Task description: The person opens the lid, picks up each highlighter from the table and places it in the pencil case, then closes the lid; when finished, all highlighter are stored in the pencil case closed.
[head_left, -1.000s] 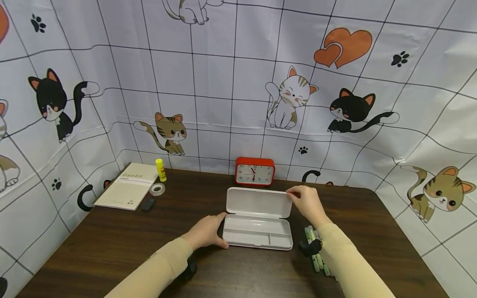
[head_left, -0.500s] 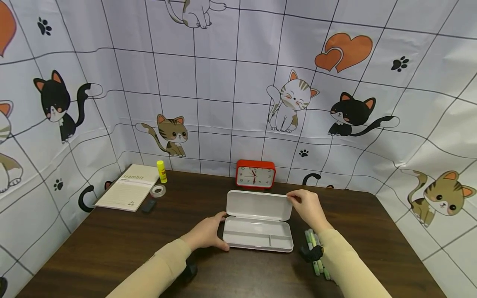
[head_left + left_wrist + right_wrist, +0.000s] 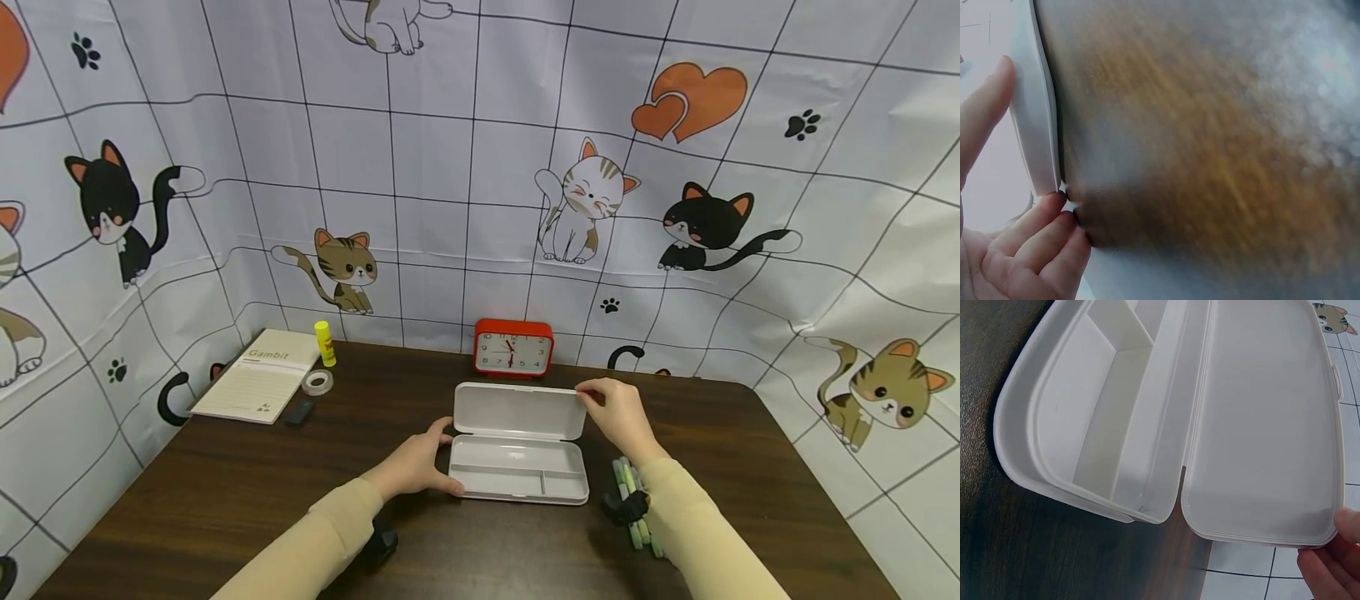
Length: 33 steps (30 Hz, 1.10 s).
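A white plastic pencil case [image 3: 495, 481] lies with its lid raised on the brown table, and its divided compartments hold nothing. My left hand [image 3: 411, 463] grips the case's left end, thumb at the front corner and fingers toward the back. In the left wrist view, fingertips [image 3: 1054, 200] touch the end of the white case wall [image 3: 1032, 106]. With thumb and fingers my right hand [image 3: 619, 418] pinches the upper right corner of the lid [image 3: 517, 412]. That pinch also shows at the edge of the right wrist view, where the lid [image 3: 1266, 425] stands back from the tray.
Several green markers [image 3: 626, 479] lie right of the case, partly under the right forearm. A red clock [image 3: 513, 348] stands behind the lid. Back left are a notepad [image 3: 258, 379], a yellow glue stick [image 3: 325, 343], a tape roll [image 3: 318, 382] and a small dark block [image 3: 299, 412].
The left hand's fingers have spread a little along the case's end, and its thumb has slid slightly right. The right hand still holds the lid corner; the lid stays up.
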Each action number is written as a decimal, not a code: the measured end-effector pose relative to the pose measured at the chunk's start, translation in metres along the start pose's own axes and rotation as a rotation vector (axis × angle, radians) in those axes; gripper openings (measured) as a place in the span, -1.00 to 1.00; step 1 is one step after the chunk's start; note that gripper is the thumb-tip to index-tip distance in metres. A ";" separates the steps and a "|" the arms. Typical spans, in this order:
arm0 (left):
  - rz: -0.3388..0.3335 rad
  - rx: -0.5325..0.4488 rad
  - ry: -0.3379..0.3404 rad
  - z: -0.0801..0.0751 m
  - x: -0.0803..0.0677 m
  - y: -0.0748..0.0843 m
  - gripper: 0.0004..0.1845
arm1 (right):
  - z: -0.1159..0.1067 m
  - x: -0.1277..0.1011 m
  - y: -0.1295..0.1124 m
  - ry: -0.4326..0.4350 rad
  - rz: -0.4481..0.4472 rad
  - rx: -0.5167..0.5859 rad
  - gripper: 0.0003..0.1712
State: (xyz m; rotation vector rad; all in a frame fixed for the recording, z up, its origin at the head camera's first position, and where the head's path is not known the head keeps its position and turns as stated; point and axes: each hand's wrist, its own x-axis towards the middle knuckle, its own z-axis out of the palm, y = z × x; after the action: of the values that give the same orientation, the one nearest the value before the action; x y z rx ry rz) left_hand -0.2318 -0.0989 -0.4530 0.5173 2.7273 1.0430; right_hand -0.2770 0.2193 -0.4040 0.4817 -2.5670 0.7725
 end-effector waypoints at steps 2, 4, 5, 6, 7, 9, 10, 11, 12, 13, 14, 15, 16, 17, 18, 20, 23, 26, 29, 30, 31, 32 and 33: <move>0.004 -0.001 -0.004 0.000 0.000 0.000 0.19 | 0.000 -0.001 0.001 0.001 0.000 0.000 -0.88; 0.004 -0.001 -0.007 0.000 0.001 0.001 0.19 | -0.001 -0.002 0.001 0.002 0.000 0.003 -0.88; 0.004 -0.002 -0.007 0.001 0.002 0.001 0.19 | -0.002 -0.002 0.002 0.003 -0.002 0.003 -0.87; 0.003 -0.002 -0.009 0.001 0.002 0.001 0.19 | -0.002 -0.003 0.002 0.005 -0.005 0.004 -0.87; 0.003 -0.005 -0.010 0.000 0.002 0.001 0.19 | -0.003 -0.004 0.002 0.007 -0.007 0.006 -0.86; 0.000 -0.010 -0.012 0.000 0.003 0.001 0.19 | -0.005 -0.006 0.002 0.014 -0.011 0.010 -0.85; 0.002 -0.011 -0.013 0.000 0.004 0.001 0.19 | -0.006 -0.007 0.003 0.017 -0.014 0.012 -0.84; 0.003 -0.013 -0.015 0.000 0.004 0.001 0.18 | -0.007 -0.008 0.003 0.019 -0.015 0.013 -0.83; 0.006 -0.013 -0.016 0.000 0.005 0.001 0.18 | -0.008 -0.009 0.004 0.020 -0.014 0.017 -0.83; 0.008 -0.014 -0.016 0.000 0.005 0.001 0.19 | -0.009 -0.010 0.005 0.020 -0.013 0.019 -0.82; 0.009 -0.013 -0.016 0.000 0.005 0.001 0.19 | -0.011 -0.011 0.005 0.019 -0.011 0.021 -0.82; 0.009 -0.010 -0.015 0.001 0.005 0.000 0.19 | -0.012 -0.012 0.006 0.018 -0.008 0.019 -0.81; 0.009 -0.011 -0.015 0.002 0.005 0.000 0.19 | -0.014 -0.014 0.008 0.016 -0.005 0.018 -0.81; 0.009 -0.011 -0.013 0.002 0.005 -0.001 0.19 | -0.015 -0.016 0.009 0.015 -0.002 0.016 -0.81; 0.009 -0.010 -0.011 0.003 0.005 -0.001 0.19 | -0.017 -0.017 0.010 0.013 0.001 0.013 -0.80; 0.008 -0.012 -0.009 0.003 0.005 -0.002 0.20 | -0.021 -0.022 0.013 0.006 0.014 0.001 -0.80; 0.005 -0.014 -0.005 0.003 0.005 -0.002 0.20 | -0.027 -0.030 0.018 -0.017 0.043 -0.012 -0.79; -0.002 -0.017 -0.002 0.003 0.004 -0.002 0.20 | -0.034 -0.039 0.023 -0.048 0.075 -0.025 -0.78; -0.007 -0.018 0.003 0.001 0.003 -0.003 0.20 | -0.041 -0.048 0.028 -0.075 0.111 -0.025 -0.78; -0.009 -0.019 0.005 0.001 0.003 -0.003 0.20 | -0.044 -0.052 0.030 -0.083 0.122 -0.031 -0.78; -0.010 -0.018 0.005 0.001 0.003 -0.003 0.20 | -0.047 -0.055 0.032 -0.092 0.132 -0.035 -0.78; -0.011 -0.020 0.005 0.001 0.003 -0.003 0.20 | -0.050 -0.058 0.034 -0.103 0.146 -0.038 -0.77; -0.011 -0.019 0.006 0.001 0.003 -0.003 0.20 | -0.053 -0.061 0.036 -0.114 0.162 -0.043 -0.76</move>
State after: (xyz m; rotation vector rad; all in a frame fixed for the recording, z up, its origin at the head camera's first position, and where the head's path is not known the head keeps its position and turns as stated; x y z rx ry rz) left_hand -0.2346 -0.0990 -0.4560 0.4964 2.7195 1.0681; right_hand -0.2253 0.2911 -0.4090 0.3151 -2.7495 0.7621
